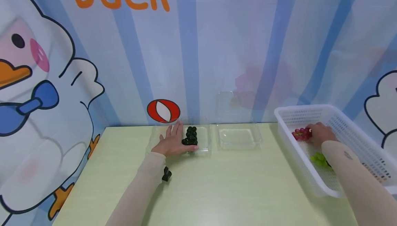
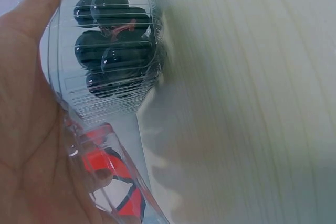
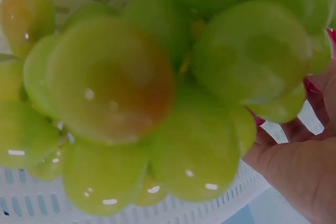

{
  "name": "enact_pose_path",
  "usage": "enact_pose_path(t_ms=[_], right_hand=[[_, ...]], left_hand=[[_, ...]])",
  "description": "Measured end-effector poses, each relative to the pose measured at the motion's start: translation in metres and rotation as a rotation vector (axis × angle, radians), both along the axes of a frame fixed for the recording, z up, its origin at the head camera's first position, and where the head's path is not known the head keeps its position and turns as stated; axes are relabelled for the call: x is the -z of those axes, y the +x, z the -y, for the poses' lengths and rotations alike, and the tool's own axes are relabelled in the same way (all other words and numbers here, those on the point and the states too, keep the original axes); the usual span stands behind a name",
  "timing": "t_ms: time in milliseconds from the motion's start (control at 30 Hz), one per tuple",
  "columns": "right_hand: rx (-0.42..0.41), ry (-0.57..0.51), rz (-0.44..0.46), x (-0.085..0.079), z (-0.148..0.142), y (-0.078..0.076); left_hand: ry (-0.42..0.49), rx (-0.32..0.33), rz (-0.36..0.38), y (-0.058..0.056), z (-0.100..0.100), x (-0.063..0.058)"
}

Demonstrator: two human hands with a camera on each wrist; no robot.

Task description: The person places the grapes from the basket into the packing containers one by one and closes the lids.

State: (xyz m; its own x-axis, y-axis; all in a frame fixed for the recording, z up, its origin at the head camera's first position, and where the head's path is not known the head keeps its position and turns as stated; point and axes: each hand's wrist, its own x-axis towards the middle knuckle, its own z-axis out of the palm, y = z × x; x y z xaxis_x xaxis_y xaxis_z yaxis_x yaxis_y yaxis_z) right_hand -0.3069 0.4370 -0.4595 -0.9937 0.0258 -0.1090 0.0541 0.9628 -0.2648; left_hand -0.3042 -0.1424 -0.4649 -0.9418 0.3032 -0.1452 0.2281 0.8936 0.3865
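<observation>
My left hand (image 1: 170, 143) lies with fingers extended over a clear plastic clamshell box (image 1: 204, 139). Inside this box is a bunch of black grapes (image 1: 191, 136), also visible through the clear wall in the left wrist view, where the palm (image 2: 26, 150) is against the plastic. Over in the white basket, my right hand (image 1: 322, 134) grips a bunch of red grapes (image 1: 301, 134) at its right end. Green grapes (image 3: 142, 98) fill most of the right wrist view, with the right hand (image 3: 299, 169) and only bits of red showing behind them.
A second clear clamshell box (image 1: 238, 138), lid raised, stands right of the first. The white perforated basket (image 1: 297, 165) is at the table's right side, with green grapes (image 1: 318, 159) in it, partly behind the right arm. A printed cloth (image 1: 217, 46) hangs behind the table (image 1: 232, 188).
</observation>
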Motion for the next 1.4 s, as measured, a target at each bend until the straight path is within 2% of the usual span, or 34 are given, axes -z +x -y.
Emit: enact_pose_path(t_ms=[233, 467, 833, 900, 1133, 1400], right_hand=[[-0.049, 0.035, -0.01, 0.004, -0.007, -0.004], [-0.156, 0.114, -0.002, -0.004, -0.011, -0.011], [-0.145, 0.066, -0.057, 0.0, -0.008, -0.011], [-0.139, 0.049, -0.054, 0.001, -0.007, -0.011], [-0.121, 0.109, -0.045, -0.004, -0.004, -0.012], [-0.156, 0.064, -0.022, -0.004, -0.009, -0.005]], left_hand=[[-0.007, 0.0, -0.004, 0.0, 0.001, -0.002], [-0.014, -0.002, -0.009, -0.004, 0.003, -0.001], [-0.017, 0.002, -0.009, -0.004, 0.002, -0.002], [-0.02, 0.003, -0.003, -0.004, 0.002, -0.001], [-0.015, -0.006, 0.001, -0.005, 0.002, 0.0], [-0.023, 0.005, 0.012, -0.005, 0.001, 0.004]])
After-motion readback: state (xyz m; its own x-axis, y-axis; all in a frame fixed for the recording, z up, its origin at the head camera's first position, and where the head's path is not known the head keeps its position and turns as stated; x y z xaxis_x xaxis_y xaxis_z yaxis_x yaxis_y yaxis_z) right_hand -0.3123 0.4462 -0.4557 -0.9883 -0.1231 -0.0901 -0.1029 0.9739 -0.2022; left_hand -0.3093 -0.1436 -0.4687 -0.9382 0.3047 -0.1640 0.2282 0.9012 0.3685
